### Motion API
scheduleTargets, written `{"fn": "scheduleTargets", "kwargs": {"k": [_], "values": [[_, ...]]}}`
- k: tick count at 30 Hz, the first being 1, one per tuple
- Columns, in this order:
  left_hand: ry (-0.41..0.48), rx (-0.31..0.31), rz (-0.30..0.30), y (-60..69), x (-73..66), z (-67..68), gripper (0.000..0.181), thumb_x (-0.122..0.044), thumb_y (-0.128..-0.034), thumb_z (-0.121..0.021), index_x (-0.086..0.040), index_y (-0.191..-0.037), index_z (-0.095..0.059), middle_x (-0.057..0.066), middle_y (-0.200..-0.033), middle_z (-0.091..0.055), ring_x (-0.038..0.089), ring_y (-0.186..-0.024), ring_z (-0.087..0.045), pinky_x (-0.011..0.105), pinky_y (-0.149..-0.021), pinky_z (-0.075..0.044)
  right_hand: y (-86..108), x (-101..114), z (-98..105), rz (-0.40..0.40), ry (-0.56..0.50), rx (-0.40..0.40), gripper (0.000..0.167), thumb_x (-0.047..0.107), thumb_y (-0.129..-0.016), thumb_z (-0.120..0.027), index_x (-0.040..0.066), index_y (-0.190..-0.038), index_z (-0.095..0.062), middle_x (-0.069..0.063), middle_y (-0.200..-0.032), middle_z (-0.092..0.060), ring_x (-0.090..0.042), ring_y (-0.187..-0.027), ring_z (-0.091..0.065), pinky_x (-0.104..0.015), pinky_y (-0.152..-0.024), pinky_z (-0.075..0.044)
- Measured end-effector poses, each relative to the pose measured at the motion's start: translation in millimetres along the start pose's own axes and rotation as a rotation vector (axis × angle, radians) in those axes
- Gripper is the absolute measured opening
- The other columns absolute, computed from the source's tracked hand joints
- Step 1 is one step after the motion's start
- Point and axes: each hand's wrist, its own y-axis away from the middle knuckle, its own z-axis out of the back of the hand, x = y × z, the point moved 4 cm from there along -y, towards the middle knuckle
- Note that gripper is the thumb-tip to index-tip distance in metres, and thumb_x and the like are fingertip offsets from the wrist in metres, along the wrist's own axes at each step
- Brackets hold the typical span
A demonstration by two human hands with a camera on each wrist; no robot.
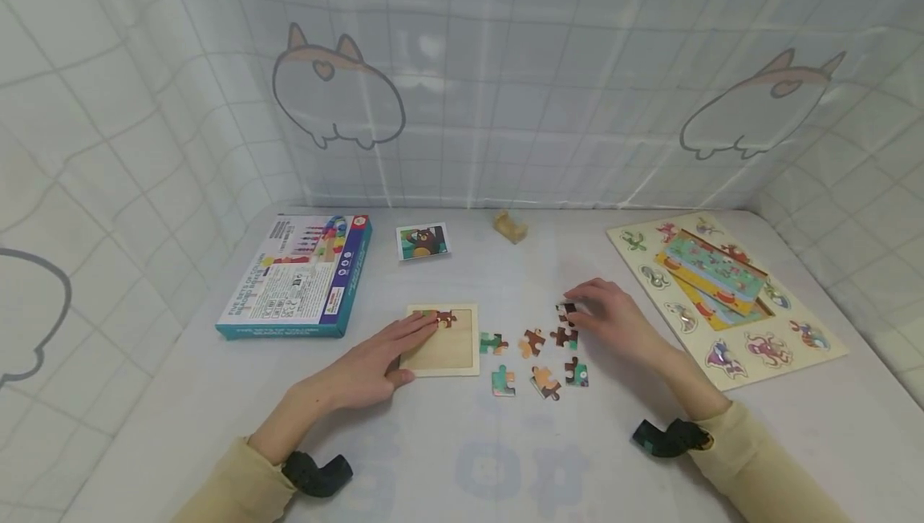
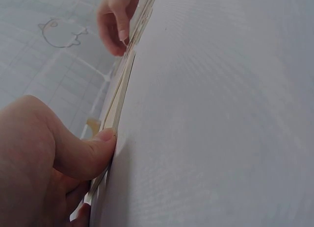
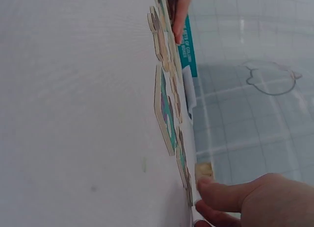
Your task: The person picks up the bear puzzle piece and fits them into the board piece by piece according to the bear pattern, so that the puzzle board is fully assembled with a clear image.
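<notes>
A square wooden puzzle tray (image 1: 451, 354) lies in front of me, with a brown jigsaw piece (image 1: 446, 318) in its upper part. My left hand (image 1: 368, 366) rests over the tray's left side. Its straight fingers reach that piece, and the thumb (image 2: 100, 143) presses the tray's near edge. Right of the loose group, my right hand (image 1: 613, 318) pinches a dark jigsaw piece (image 1: 566, 312) between thumb and fingertips, low at the table. Several more pieces lie between the hands, among them a green one (image 1: 503, 381) and an orange-brown one (image 1: 545, 383).
At the back left lies a boxed game (image 1: 296, 282). A bear picture card (image 1: 423, 242) and a small tan block (image 1: 510, 227) lie further back. On the right, a wooden animal board (image 1: 678, 314) carries colourful cards (image 1: 715, 274). Gridded curtain surrounds the table.
</notes>
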Motion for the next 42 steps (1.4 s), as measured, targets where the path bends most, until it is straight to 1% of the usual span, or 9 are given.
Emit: {"fn": "scheduleTargets", "kwargs": {"k": [4, 9, 14, 19, 32, 37, 42], "values": [[-0.002, 0.002, 0.006, 0.0, 0.9, -0.4, 0.075, -0.016, -0.0958, -0.062, -0.026, -0.160, -0.024, -0.004, -0.168, -0.017, 0.030, -0.154, -0.015, 0.053, -0.123, -0.022, 0.6, -4.2, -0.7, 0.014, -0.002, -0.010, 0.028, 0.002, -0.088, -0.072, 0.002, -0.116, -0.070, -0.014, -0.117, -0.065, -0.037, -0.118, -0.056, -0.056, -0.105, -0.041], [0.006, -0.005, -0.004, 0.0, -0.9, -0.2, 0.075, -0.015, -0.0955, -0.062, -0.025, -0.160, -0.025, -0.004, -0.168, -0.018, 0.030, -0.154, -0.015, 0.054, -0.123, -0.022, 1.1, -7.1, -1.7, 0.030, 0.012, -0.001, 0.030, -0.001, -0.088, -0.071, 0.003, -0.117, -0.070, -0.015, -0.118, -0.063, -0.038, -0.117, -0.055, -0.056, -0.104, -0.041], [0.005, -0.009, -0.013, 0.0, -2.0, 0.0, 0.075, -0.014, -0.0956, -0.061, -0.024, -0.160, -0.025, -0.003, -0.168, -0.018, 0.031, -0.154, -0.015, 0.055, -0.123, -0.021, 1.9, -9.7, -3.7, 0.016, 0.020, 0.020, 0.029, 0.002, -0.089, -0.072, 0.003, -0.117, -0.071, -0.014, -0.120, -0.061, -0.037, -0.117, -0.053, -0.054, -0.101, -0.041], [0.009, -0.009, -0.014, 0.0, -2.0, 0.0, 0.074, -0.014, -0.0957, -0.061, -0.023, -0.160, -0.025, -0.002, -0.168, -0.018, 0.031, -0.154, -0.015, 0.055, -0.123, -0.021, 1.9, -12.1, -5.1, 0.008, 0.017, 0.016, 0.028, 0.004, -0.088, -0.073, 0.004, -0.117, -0.071, -0.013, -0.121, -0.061, -0.037, -0.119, -0.052, -0.054, -0.104, -0.040], [0.009, -0.003, -0.010, -0.6, -0.2, -1.2, 0.074, -0.015, -0.0961, -0.061, -0.024, -0.160, -0.025, -0.002, -0.168, -0.018, 0.032, -0.154, -0.015, 0.055, -0.123, -0.020, 2.2, -11.6, -5.5, 0.046, 0.032, -0.004, 0.022, 0.005, -0.090, -0.073, 0.004, -0.111, -0.071, -0.013, -0.120, -0.061, -0.037, -0.118, -0.053, -0.054, -0.102, -0.040], [0.019, -0.006, -0.009, 0.1, -1.5, -0.2, 0.074, -0.013, -0.0955, -0.061, -0.024, -0.160, -0.025, -0.002, -0.168, -0.019, 0.032, -0.154, -0.015, 0.056, -0.123, -0.021, 2.2, -9.7, -5.2, 0.073, 0.035, -0.015, 0.020, 0.004, -0.089, -0.073, 0.004, -0.109, -0.070, -0.013, -0.118, -0.061, -0.036, -0.115, -0.053, -0.052, -0.100, -0.040], [0.015, -0.006, -0.009, -0.2, -1.9, 0.9, 0.075, -0.014, -0.0953, -0.061, -0.023, -0.160, -0.025, -0.002, -0.168, -0.018, 0.031, -0.154, -0.015, 0.055, -0.123, -0.021, 2.5, -9.6, -5.7, 0.075, 0.043, -0.016, 0.019, 0.005, -0.090, -0.072, 0.004, -0.109, -0.069, -0.012, -0.118, -0.060, -0.032, -0.111, -0.052, -0.047, -0.095, -0.040]]}}
